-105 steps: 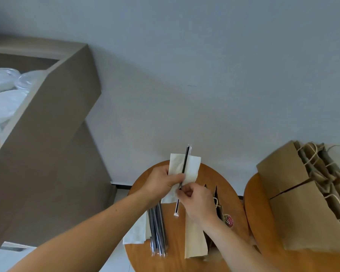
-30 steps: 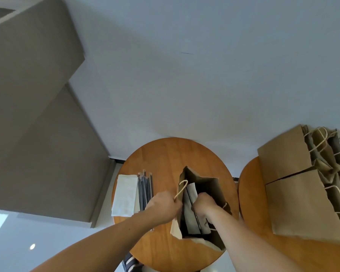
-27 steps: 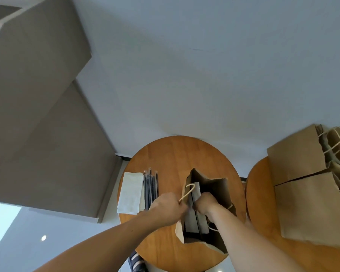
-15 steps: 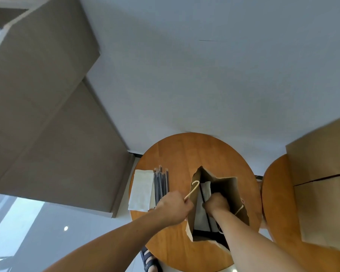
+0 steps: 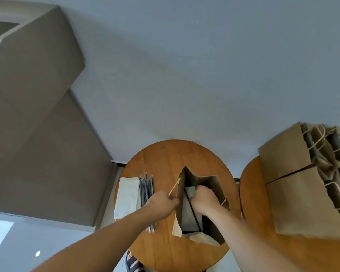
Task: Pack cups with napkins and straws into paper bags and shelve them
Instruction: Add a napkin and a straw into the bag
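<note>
The left hand (image 5: 162, 202) pinches the twine handle (image 5: 174, 186) of the open paper bag (image 5: 210, 181), which stands on the round table (image 5: 165, 158). Pulling it outward should hold the mouth wide. The right hand (image 5: 204, 197), curled inside the mouth, grasps the napkin (image 5: 189, 193), with the black straw (image 5: 192, 211) alongside. Best slide both down flat against 1 wall, then let go low so nothing crumples.

On the near round table (image 5: 165, 156), the open bag (image 5: 211, 182) stands right of the straws (image 5: 146, 186); the napkins (image 5: 127, 195) lie left of them. Folded bags (image 5: 294, 195) lie on the right table (image 5: 250, 185).
</note>
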The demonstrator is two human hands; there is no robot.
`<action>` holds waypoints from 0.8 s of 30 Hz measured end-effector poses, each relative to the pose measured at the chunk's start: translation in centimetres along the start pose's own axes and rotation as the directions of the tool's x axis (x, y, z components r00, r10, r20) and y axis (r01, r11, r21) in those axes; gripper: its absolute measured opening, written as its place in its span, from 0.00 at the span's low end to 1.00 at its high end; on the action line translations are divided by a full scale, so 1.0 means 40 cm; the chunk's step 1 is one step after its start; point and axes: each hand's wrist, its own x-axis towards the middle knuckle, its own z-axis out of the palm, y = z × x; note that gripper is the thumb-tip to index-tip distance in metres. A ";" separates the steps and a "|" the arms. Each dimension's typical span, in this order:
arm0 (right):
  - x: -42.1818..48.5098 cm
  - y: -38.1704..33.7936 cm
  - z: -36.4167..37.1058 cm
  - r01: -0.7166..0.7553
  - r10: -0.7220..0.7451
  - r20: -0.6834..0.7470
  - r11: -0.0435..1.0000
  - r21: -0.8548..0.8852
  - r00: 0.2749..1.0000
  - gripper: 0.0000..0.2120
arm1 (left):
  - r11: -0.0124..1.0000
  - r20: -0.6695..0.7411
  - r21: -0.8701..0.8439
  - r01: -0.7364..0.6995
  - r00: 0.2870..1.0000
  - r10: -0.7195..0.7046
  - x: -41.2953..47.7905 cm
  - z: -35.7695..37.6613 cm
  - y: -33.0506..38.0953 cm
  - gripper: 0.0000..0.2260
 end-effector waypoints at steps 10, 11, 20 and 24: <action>-0.099 0.073 -0.124 0.080 0.032 -0.355 0.952 0.296 0.934 0.25 | 0.995 0.256 -0.030 -0.091 0.962 0.095 -0.027 0.000 0.031 0.14; -0.103 0.089 -0.116 0.022 0.083 -0.275 0.933 0.360 0.958 0.27 | 0.996 0.292 -0.024 -0.083 0.953 0.086 -0.029 0.004 0.032 0.16; -0.121 0.095 -0.007 -0.266 0.111 0.251 0.609 0.747 0.961 0.31 | 0.995 0.393 -0.052 -0.085 0.914 0.099 -0.040 0.067 0.058 0.20; -0.115 0.072 0.009 -0.238 0.038 0.263 0.566 0.789 0.964 0.26 | 0.984 0.304 -0.070 -0.164 0.936 0.178 -0.041 0.102 0.062 0.18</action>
